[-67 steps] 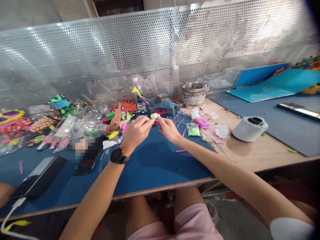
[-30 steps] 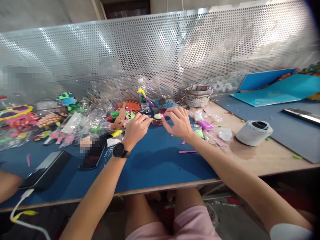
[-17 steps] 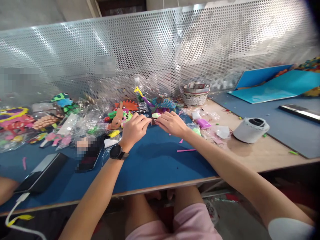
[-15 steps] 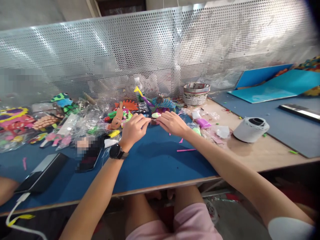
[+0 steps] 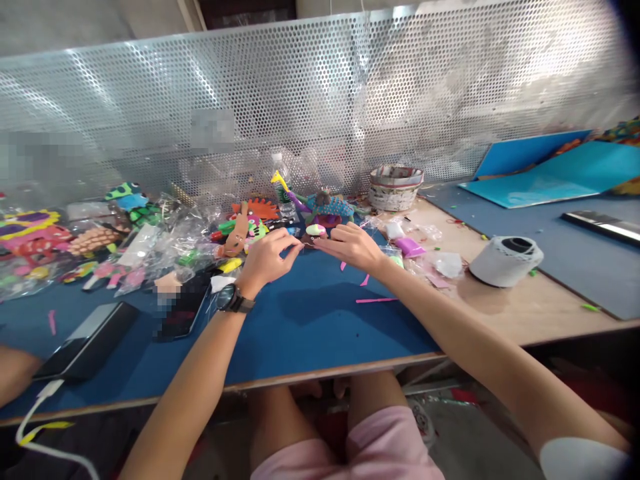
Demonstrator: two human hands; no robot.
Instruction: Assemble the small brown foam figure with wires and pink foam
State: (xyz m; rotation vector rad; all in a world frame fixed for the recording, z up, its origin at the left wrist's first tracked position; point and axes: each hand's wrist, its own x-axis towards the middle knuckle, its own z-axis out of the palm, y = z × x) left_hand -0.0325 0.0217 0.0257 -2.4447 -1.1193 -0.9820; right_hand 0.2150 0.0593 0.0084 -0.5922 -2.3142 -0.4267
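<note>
My left hand (image 5: 273,257), with a black watch (image 5: 234,299) on its wrist, is pinched closed above the blue mat. What lies between its fingertips is too small to make out. Facing it, my right hand (image 5: 354,245) is also closed, its thumb and finger pointing left. Just behind the fingertips is a small brown clay figure (image 5: 310,239) with little eyes and a pale green, white and pink top (image 5: 316,230). Whether my fingers touch it, I cannot tell. A blue spotted clay figure (image 5: 330,208) stands farther back.
Bagged clay figures (image 5: 135,247) crowd the left, near a phone (image 5: 187,313) and a power bank (image 5: 87,340). Purple clay (image 5: 410,247), a white roll (image 5: 505,262) and a basket (image 5: 395,189) are to the right. A pink stick (image 5: 376,300) lies in front. Perforated metal (image 5: 300,100) closes the back.
My hands have moved slightly apart, uncovering more of the brown figure with its pale top. The whole view has shifted a little.
</note>
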